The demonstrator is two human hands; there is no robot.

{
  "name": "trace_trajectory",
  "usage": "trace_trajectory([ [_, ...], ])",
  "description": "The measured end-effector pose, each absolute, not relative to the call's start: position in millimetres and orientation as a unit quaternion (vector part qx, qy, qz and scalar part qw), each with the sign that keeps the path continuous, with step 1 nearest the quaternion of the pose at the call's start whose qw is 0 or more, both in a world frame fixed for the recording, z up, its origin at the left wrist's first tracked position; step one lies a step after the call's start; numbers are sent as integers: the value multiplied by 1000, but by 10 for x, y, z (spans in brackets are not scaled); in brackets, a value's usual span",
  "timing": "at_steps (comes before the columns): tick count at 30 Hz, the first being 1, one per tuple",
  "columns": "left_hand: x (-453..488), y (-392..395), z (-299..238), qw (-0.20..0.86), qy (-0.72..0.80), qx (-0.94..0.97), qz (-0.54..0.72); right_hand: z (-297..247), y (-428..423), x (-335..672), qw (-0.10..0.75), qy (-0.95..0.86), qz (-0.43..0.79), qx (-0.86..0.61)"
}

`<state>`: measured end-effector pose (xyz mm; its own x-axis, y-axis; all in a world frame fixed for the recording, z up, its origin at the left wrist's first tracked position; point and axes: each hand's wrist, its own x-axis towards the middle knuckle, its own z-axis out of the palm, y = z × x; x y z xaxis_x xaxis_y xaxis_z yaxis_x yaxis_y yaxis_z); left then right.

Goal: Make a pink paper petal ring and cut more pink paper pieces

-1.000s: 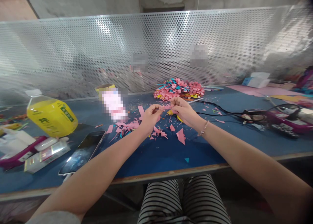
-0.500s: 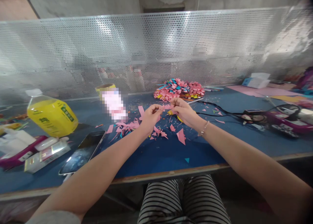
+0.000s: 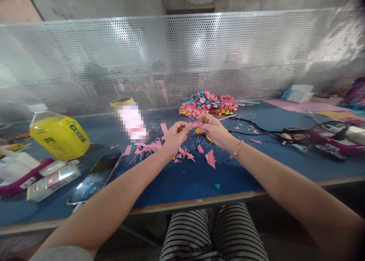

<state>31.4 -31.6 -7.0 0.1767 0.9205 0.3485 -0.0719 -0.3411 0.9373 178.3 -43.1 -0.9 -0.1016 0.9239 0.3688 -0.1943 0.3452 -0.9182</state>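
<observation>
Between my hands, just above the blue table (image 3: 182, 185), is a small strip of pink paper (image 3: 194, 124). My left hand (image 3: 176, 136) is closed, its thumb and fingertips pinching the left end. The fingers of my right hand (image 3: 212, 128) are closed on the other end. A yellow object (image 3: 209, 138) lies partly hidden behind my right hand; its kind is unclear. Pink paper scraps (image 3: 151, 148) are scattered around and under my left hand. A larger pink scrap (image 3: 210, 159) lies nearer the table edge. Behind my hands stands a pile of pink, blue and yellow folded paper pieces (image 3: 203, 103).
At left are a bottle of yellow liquid (image 3: 59, 133), a dark phone (image 3: 95, 177) and a small box (image 3: 54, 181). A blurred bright screen (image 3: 132, 120) stands further back. Black cables (image 3: 262, 129) run right. A perforated metal panel (image 3: 182, 55) closes off the far side.
The view has shifted very slightly. Both hands keep nearly the same pose with the pink strip between them.
</observation>
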Motion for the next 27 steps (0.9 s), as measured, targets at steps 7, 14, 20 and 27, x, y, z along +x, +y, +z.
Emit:
trace_trajectory([
  [7, 310, -313, -77, 449, 345, 626, 536, 0, -431, 1786, 581, -566, 489, -322],
  [14, 306, -321, -74, 438, 353, 636, 528, 16, -444, 1798, 592, -559, 499, -297],
  [20, 305, -320, -86, 443, 348, 638, 525, 23, -450, 1801, 587, -563, 493, -309],
  [27, 298, -301, -103, 439, 349, 643, 522, 23, -447, 1796, 585, -565, 489, -317],
])
